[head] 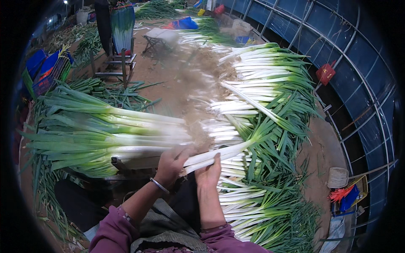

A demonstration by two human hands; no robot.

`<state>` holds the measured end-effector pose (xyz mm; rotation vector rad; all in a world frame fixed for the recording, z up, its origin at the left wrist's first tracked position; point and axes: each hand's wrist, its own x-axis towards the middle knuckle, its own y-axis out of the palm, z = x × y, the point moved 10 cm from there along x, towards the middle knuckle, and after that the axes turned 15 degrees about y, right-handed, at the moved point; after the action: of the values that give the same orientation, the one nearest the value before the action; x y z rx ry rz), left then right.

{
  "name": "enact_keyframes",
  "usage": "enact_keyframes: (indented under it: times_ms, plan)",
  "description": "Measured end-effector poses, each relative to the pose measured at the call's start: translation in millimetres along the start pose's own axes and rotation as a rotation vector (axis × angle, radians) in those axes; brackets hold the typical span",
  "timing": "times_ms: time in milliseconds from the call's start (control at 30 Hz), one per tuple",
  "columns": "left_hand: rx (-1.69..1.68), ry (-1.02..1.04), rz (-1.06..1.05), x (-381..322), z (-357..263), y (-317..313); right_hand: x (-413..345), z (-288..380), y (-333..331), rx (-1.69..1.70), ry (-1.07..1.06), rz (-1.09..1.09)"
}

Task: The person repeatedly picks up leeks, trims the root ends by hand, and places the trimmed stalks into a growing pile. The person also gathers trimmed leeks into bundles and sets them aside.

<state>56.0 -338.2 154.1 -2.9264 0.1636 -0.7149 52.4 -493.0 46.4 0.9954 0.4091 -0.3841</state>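
Observation:
My left hand (172,161), a bangle at its wrist, grips the root end of a few long Welsh onions (226,153). Further along, my right hand (209,172) cups the same white stalks from below, its thumb resting against them. Their green leaves point away to the right, over a long heap of Welsh onions (259,66). To the left, beside my left hand, a stack of thick stalks (148,139) lies with roots inward and leaves outward on a metal-framed stand (114,160). A blurred smear hides part of the root ends.
A metal frame (118,74) stands ahead near a folding stool (158,36). Crates (47,71) with blue and green sides sit at left. A metal-ribbed blue sheet wall (345,41) curves along the right, with a red container (326,74) hanging there. Cut leaves (126,93) litter the floor.

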Motion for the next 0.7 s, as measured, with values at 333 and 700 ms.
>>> enact_keyframes:
  times_ms: [333,700]
  plan:
    - [0.517,0.268,0.556,-6,-6,34,17,-30,-12,-0.179,0.021,-0.053]
    - [0.803,0.331,0.696,-25,-41,-2,56,36,-36,0.097,-0.164,0.209]
